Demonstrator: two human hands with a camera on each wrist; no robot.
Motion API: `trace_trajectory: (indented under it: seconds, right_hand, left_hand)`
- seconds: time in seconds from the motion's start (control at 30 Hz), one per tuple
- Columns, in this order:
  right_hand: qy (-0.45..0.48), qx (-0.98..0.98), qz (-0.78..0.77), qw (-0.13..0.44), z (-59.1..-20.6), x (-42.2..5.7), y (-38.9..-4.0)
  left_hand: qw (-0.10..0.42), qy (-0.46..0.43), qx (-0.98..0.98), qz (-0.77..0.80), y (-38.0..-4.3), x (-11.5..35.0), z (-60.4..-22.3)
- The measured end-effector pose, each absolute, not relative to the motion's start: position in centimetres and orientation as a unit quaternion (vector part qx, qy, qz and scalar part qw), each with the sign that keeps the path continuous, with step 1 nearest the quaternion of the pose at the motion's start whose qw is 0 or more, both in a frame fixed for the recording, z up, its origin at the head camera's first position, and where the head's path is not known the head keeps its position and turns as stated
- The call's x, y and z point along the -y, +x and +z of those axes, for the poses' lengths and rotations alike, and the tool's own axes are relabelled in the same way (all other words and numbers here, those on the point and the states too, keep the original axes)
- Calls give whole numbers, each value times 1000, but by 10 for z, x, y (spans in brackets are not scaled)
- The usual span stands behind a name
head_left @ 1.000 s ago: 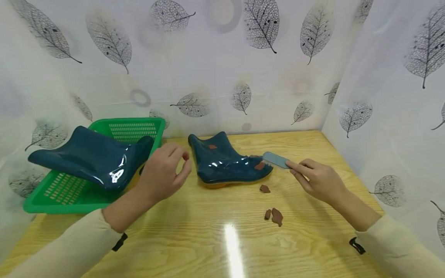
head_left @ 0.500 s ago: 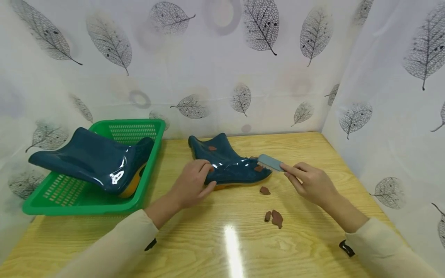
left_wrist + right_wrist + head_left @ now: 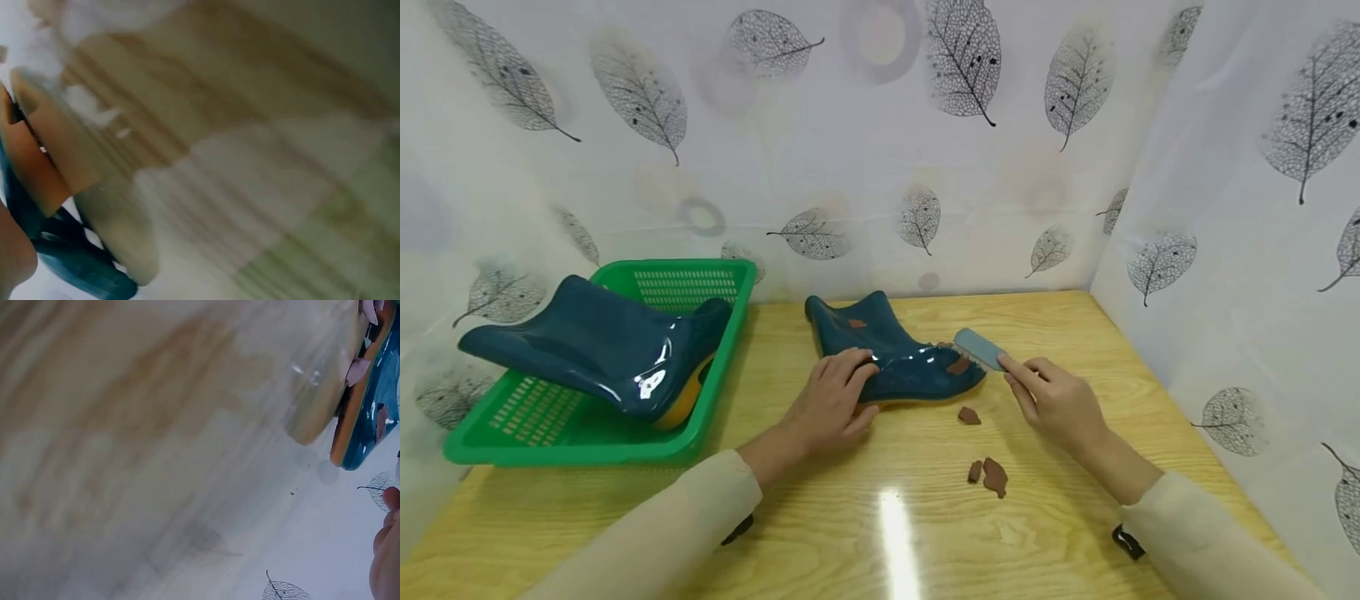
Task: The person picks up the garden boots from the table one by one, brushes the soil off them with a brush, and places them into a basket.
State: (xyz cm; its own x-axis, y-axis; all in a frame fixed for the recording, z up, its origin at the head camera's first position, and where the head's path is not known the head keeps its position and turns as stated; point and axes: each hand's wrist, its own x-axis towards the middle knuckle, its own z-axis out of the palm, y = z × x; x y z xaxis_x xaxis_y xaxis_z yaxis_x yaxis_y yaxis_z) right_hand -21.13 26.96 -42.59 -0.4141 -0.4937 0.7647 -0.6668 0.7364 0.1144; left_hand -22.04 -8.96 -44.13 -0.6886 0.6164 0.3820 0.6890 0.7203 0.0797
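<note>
A glossy dark-blue rain boot (image 3: 917,375) with an orange-tan sole lies on its side on the table, brown patches on its shaft and toe. My left hand (image 3: 831,400) grips its heel end, fingers over the top and thumb low by the sole. With thumb and fingers, my right hand (image 3: 1056,400) pinches the handle of a grey-blue brush (image 3: 979,347), whose pale bristles meet the boot's toe by a brown patch (image 3: 958,365). The right wrist view shows the boot (image 3: 373,403) and part of the right hand (image 3: 389,550); there the brush is mostly out of frame.
A green plastic basket (image 3: 587,452) stands at the left with a second blue boot (image 3: 602,342) lying across it. Brown flakes (image 3: 995,477) lie in front of the boot, one near its toe. A leaf-print curtain (image 3: 865,150) closes off the back and right.
My left hand has moved right, from beside the basket onto the boot's heel, and now grips it. The brush in my right hand has shifted slightly left along the toe.
</note>
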Motion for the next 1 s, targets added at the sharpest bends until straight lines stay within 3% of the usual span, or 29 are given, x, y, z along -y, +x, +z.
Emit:
trace_trajectory:
  seconds: [0.27, 1.0]
  right_hand:
    - [348, 848, 90, 390, -437, -277, -213]
    - [362, 847, 88, 380, -442, -275, -212]
  left_hand:
    - [148, -376, 914, -35, -227, 93, -447]
    - [194, -372, 907, 30, -228, 92, -451]
